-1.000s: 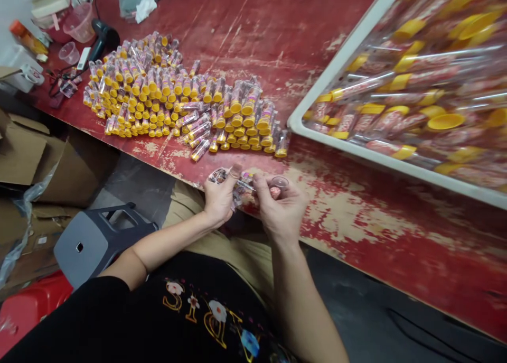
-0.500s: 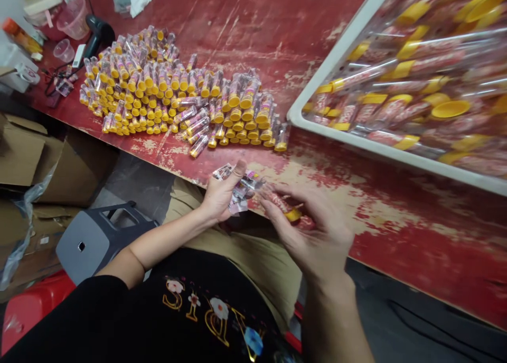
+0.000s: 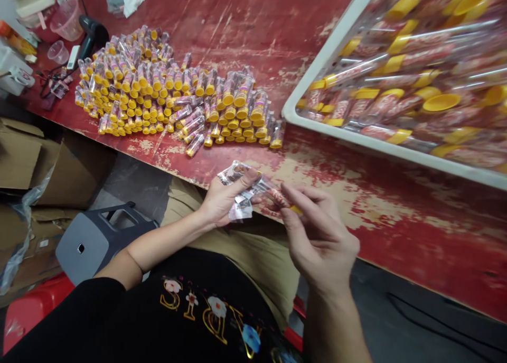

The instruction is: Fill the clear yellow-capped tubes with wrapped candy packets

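My left hand (image 3: 224, 196) is closed on several clear printed plastic sleeves (image 3: 241, 211), its thumb lying across them. Between the thumb and fingers of my right hand (image 3: 320, 228) is a clear tube (image 3: 277, 196) with red-and-white contents and a yellow cap. The tube's far end meets the sleeves at the left fingers; whether it sits inside one I cannot tell. Both hands are over my lap at the table's front edge. Beyond them lies a stack of yellow-capped tubes in printed wrap (image 3: 233, 109).
A white-rimmed tray (image 3: 376, 143) of larger-looking yellow-capped tubes stands at the right on the worn red table (image 3: 257, 30). A black hair dryer (image 3: 93, 35) and pink basket (image 3: 67, 19) are at the far left. A grey stool (image 3: 89, 241) and cardboard boxes (image 3: 27, 162) stand below.
The right fingers have shifted back toward the tube's yellow cap and opened out somewhat. The left hand's sleeves have turned slightly. The whole view has shifted a little.
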Demonstrator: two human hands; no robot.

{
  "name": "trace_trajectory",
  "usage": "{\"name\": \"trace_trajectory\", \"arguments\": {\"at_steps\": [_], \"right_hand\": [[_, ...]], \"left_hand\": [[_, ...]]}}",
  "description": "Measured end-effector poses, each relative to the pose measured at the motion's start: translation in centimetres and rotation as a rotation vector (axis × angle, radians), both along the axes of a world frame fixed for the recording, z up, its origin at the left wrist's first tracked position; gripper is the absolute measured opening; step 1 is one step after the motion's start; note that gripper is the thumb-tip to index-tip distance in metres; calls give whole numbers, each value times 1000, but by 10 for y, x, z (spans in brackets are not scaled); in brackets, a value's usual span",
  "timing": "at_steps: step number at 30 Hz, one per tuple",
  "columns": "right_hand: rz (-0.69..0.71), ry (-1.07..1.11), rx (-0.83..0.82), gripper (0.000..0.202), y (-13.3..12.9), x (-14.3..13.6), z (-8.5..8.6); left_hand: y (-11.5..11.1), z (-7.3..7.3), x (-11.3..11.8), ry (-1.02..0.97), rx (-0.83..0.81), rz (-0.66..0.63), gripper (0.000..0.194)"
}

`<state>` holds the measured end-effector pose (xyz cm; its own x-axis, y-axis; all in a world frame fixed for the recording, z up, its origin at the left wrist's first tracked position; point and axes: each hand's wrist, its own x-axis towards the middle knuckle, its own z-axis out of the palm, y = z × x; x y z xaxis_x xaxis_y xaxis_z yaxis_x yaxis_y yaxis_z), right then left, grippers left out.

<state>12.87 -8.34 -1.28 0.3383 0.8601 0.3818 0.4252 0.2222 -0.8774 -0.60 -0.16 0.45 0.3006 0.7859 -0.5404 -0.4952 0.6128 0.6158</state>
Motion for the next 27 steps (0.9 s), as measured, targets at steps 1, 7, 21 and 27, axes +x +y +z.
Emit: {"name": "trace_trajectory", "arguments": {"at_steps": [1,7,21,27], "right_hand": [[-16,-8,8,36,-2,0,-1],[-99,146,6,34,-8,-5,2],[-238,635,-64,22,-11,-14,-11],[-220,402,-51,23,-12,-16,-12]], "left_hand": [[-1,1,0,10,2,23,59],[-3,2,-2,4,-7,-40,50],[7,2,0,68,-123,111,34],[0,6,5,11,-149,113,27]]}}
